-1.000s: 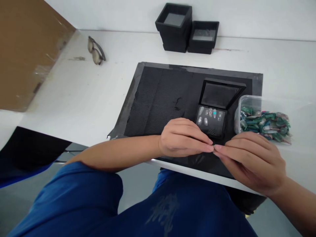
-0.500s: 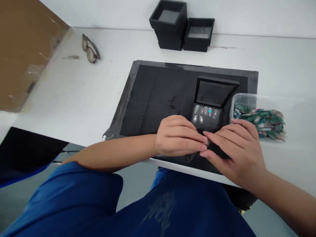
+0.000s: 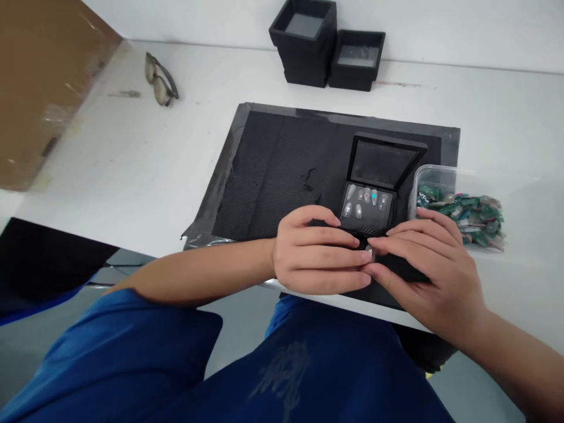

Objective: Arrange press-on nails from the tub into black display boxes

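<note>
Cardboard [image 3: 48,82] stands farthest left of the grip, and toward it from there lie dark-framed glasses [image 3: 161,85], beyond the grip on the white tabletop [image 3: 176,153]. Blue clothing [image 3: 123,352] fills the near side, left of and below the grip. Next comes a black ribbed mat [image 3: 268,170], spreading left of the grip and under it. Just left of the pinch, the left hand [image 3: 324,252] lies back uppermost, fingers extended and lightly spread, a fingertip against the held piece; its thumb is hidden, so how far it closes cannot be told. Well beyond the grip sit stacked black boxes [image 3: 304,56] and, right beside them, a single black box [image 3: 358,61]. Small and clear, the nail-shaped piece [image 3: 371,254] is at the grip itself, pinched between thumb and forefinger of the right hand [image 3: 434,273], with barely a gap between those tips. Just beyond it, a black case [image 3: 368,226] stands open, seven similar pieces [image 3: 358,211] set in its base. Rightmost, past the right hand's fingers, a clear tub [image 3: 445,169] holds green wrapped pieces [image 3: 482,214].
</note>
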A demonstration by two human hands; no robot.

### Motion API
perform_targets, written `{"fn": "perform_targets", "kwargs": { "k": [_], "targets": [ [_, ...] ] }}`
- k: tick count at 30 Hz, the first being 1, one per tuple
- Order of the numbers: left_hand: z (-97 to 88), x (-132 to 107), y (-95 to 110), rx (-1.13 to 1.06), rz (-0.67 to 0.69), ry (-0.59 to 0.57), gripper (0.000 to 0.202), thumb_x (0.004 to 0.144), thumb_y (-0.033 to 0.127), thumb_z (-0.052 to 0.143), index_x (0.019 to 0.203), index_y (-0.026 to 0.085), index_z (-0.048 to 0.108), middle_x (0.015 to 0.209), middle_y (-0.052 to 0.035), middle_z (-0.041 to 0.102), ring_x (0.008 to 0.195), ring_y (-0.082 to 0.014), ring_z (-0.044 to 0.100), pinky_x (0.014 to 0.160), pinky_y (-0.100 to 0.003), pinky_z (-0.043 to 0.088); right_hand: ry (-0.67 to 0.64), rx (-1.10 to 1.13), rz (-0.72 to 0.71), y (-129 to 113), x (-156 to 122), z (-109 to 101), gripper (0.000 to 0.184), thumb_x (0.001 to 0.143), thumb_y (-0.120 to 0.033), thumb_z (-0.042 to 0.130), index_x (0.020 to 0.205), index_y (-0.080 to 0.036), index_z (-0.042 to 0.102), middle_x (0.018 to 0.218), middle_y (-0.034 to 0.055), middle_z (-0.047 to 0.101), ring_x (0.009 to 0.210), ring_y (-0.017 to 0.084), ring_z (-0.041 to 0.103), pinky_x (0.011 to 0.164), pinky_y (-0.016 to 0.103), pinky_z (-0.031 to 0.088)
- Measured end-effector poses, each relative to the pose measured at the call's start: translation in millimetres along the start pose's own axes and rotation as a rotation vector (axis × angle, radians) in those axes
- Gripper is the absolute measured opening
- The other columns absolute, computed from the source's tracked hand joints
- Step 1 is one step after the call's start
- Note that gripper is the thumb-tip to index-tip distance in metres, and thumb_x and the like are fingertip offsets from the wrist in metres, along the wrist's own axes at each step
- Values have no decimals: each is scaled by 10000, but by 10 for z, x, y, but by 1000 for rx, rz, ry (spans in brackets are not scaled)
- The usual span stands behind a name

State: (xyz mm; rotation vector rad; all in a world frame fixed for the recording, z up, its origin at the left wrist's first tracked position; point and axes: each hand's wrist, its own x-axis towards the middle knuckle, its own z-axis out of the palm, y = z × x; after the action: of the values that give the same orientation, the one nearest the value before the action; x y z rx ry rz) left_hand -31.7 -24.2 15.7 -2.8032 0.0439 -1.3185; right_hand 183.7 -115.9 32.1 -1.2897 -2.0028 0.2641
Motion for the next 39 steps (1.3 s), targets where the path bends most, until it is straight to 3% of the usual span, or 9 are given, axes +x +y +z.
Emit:
{"fn": "perform_targets", "kwargs": {
  "k": [5, 10, 14, 19, 23, 30, 35, 39],
  "targets": [
    [1, -42, 38, 5, -103, -23, 88, 877, 363, 747, 901, 434, 700, 993, 194, 781, 911, -82, 757, 809, -275, 619, 5, 59, -49, -7, 38, -50, 121, 868, -274, 772, 954, -219, 706, 812, 2, 757, 788, 184, 705, 1022, 489, 490],
    [111, 3, -52, 55, -126, 140, 108, 856, 426, 759, 902, 339, 715, 949, 106, 797, 885, -95, 740, 761, -250, 608, 57, 71, -114, -9, 69, -78, 151, 831, -259, 810, 921, -208, 700, 738, -4, 720, 709, 166, 672, 932, 474, 534],
    [165, -14, -77, 126, -159, 175, 148, 830, 461, 778, 941, 380, 725, 946, 127, 794, 914, -111, 733, 777, -272, 595, 58, 91, -96, -14, 73, -66, 158, 816, -270, 824, 883, -216, 692, 723, -6, 708, 679, 162, 664, 885, 457, 556],
    [180, -109, -77, -34, -224, 54, 172, 871, 412, 745, 1017, 489, 698, 936, 154, 785, 889, -94, 730, 824, -268, 591, 46, 104, -74, -33, 85, -57, 132, 827, -214, 807, 829, -239, 677, 692, -36, 702, 629, 138, 657, 855, 427, 581],
    [213, -128, -89, -23, -205, 73, 158, 890, 432, 718, 1038, 485, 705, 990, 138, 784, 882, -99, 726, 834, -258, 597, 10, 125, -109, -30, 78, -65, 125, 856, -177, 765, 814, -247, 670, 669, -44, 694, 609, 134, 663, 817, 390, 617],
    [208, -96, -80, -59, -190, 13, 144, 901, 467, 696, 1038, 511, 696, 1042, 143, 782, 942, -98, 735, 851, -257, 602, -85, 131, -197, 15, 45, -83, 55, 907, -170, 700, 906, -199, 654, 762, -1, 739, 762, 158, 710, 792, 328, 613],
    [274, -85, -68, -73, -180, 104, 187, 888, 512, 700, 1045, 411, 711, 1108, 74, 780, 999, -110, 727, 845, -251, 603, -165, 149, -232, 35, 48, -67, 131, 958, -93, 533, 928, -189, 617, 828, 28, 728, 793, 168, 677, 771, 352, 567],
    [288, -66, -64, -88, -178, 124, 176, 886, 481, 711, 1010, 357, 719, 1124, 34, 780, 1011, -118, 726, 835, -250, 610, -201, 146, -230, 53, 51, -59, 137, 960, -96, 510, 930, -181, 612, 849, 39, 722, 807, 172, 655, 792, 362, 550]
  ]
}}
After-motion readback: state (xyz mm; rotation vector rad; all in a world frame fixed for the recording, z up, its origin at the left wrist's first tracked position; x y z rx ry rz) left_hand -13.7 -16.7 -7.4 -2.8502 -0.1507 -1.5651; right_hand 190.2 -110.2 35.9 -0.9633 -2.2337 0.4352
